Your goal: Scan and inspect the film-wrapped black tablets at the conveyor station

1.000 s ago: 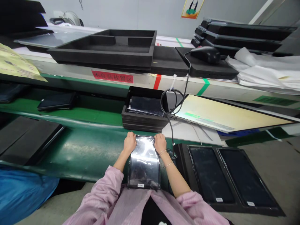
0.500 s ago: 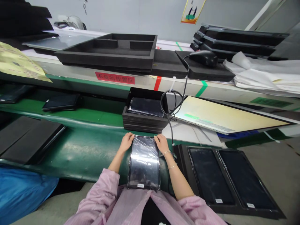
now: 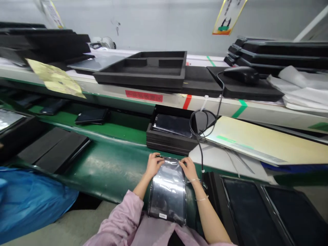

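Observation:
A dark tablet (image 3: pixel 167 191) with a glossy clear film and a small white label lies in front of me at the green bench's near edge. Its lower end reaches my pink shirt. My left hand (image 3: pixel 154 164) grips the far left corner, with fingers bent over the film. At the far right corner, my right hand (image 3: pixel 188 168) pinches the edge between thumb and fingers. Whether the film itself is lifted, I cannot tell. Just beyond the hands stands a stack of black foam trays (image 3: pixel 166 140), with several dark screens (image 3: pixel 174 125) in the top one.
To the right, a black foam tray (image 3: pixel 217 201) holds two dark tablets (image 3: pixel 243 205). A coiled black cable (image 3: pixel 202 150) hangs from the shelf near a cream board (image 3: pixel 256 140). Foam sheets (image 3: pixel 53 147) and a blue plastic bag (image 3: pixel 33 201) are at left.
The view has swung left, so the scene sits further right and lower. My fingers have moved inward from the tablet's far corners onto its film, bending more.

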A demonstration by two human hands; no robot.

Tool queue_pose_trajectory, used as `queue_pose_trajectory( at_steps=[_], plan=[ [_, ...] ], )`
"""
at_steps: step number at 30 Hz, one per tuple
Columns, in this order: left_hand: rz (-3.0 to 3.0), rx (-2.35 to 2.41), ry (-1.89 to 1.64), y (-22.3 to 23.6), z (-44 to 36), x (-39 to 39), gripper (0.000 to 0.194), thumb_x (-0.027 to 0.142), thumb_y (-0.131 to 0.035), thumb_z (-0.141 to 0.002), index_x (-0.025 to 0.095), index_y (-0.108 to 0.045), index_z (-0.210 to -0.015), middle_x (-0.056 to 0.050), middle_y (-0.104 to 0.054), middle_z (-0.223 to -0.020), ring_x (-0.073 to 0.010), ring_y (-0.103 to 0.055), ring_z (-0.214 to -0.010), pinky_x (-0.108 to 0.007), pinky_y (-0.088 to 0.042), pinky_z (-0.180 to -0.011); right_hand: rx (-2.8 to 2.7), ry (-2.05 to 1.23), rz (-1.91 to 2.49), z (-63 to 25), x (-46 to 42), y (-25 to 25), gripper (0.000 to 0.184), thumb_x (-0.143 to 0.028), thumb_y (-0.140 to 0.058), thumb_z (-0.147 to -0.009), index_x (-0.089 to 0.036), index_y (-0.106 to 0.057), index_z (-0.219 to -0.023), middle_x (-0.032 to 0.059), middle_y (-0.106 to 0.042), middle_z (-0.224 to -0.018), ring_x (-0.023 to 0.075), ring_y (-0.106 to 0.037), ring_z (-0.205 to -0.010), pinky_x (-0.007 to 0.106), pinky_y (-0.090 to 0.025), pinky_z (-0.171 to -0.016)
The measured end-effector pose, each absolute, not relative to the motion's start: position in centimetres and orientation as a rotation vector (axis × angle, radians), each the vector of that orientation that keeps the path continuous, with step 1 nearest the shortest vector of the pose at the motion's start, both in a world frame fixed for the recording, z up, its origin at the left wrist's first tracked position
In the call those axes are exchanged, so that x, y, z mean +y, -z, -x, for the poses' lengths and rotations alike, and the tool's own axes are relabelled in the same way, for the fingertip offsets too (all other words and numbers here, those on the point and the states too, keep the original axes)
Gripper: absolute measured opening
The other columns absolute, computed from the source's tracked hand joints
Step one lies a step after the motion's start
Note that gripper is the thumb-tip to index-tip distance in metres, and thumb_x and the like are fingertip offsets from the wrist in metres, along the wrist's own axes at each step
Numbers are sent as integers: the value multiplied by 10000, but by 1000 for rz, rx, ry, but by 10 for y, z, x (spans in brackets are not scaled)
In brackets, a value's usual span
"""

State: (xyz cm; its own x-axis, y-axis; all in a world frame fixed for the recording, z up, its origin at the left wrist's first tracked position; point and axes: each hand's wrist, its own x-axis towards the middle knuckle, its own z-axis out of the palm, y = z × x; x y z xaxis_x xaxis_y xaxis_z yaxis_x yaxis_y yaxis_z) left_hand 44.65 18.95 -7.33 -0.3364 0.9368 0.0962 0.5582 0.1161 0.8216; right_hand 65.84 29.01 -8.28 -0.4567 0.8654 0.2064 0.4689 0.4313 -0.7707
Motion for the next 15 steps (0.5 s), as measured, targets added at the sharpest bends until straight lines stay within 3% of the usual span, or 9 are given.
queue_pose_trajectory(
  at_steps=[6,15],
  plan=[
    [-1525,1964,-1073,68,-453,195,181,227,-508,-861,202,-687,-867,-69,-662,-1069,-225,-540,-1090,-428,-386,-1018,-2121,-735,1177,-657,287,82,539,-643,-303,-882,-180,-515,-706,77,-564,-771,209,-534,-781,344,-413,-759],
    [-1566,2059,-939,68,-460,203,236,201,-383,-894,158,-615,-903,-110,-659,-978,-228,-571,-976,-372,-444,-922,-2228,-421,1249,-651,287,88,432,-495,-239,-922,-199,-463,-702,71,-554,-746,194,-540,-723,310,-402,-674]
  ],
)
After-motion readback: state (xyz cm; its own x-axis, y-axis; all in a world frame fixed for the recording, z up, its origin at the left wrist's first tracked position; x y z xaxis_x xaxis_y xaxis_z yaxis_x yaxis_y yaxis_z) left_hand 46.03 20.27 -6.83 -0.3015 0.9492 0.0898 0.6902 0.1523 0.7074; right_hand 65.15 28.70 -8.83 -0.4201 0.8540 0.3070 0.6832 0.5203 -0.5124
